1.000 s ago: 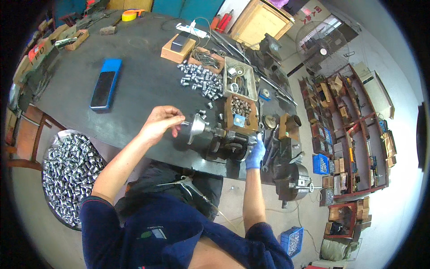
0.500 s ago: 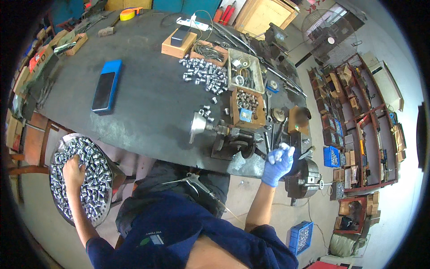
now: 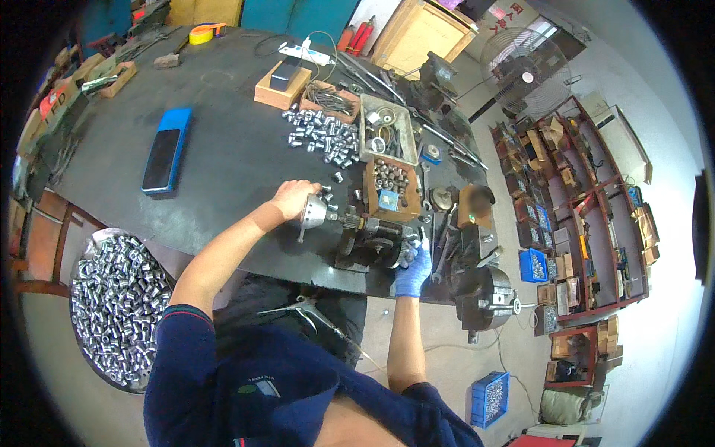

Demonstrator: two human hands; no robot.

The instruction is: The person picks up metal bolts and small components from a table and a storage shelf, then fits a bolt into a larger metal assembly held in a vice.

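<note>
A small bench spindle with a round silver chuck [image 3: 315,211] stands at the table's near edge. My bare left hand [image 3: 294,198] is at the left side of the chuck, fingers curled and closed; what they hold is too small and hidden to name. In a blue-and-white glove, my right hand [image 3: 414,270] grips the dark handwheel [image 3: 390,255] at the spindle's right end. Several shiny metal fittings [image 3: 330,198] lie just behind the chuck. At lower left, a big round tray [image 3: 138,386] is heaped with the same kind of fittings [image 3: 119,305].
Farther back lie a pile of fittings [image 3: 322,136], a cardboard box of parts [image 3: 412,212] and a pale tray [image 3: 411,153]. A blue-cased phone [image 3: 165,151] is on the left. A bench vise [image 3: 484,298] stands at right; an air gun [image 3: 302,307] lies on my lap.
My left hand has left the tray of fittings and come up to the chuck. My right hand has moved left from beside the vise onto the handwheel. The view has shifted slightly.
</note>
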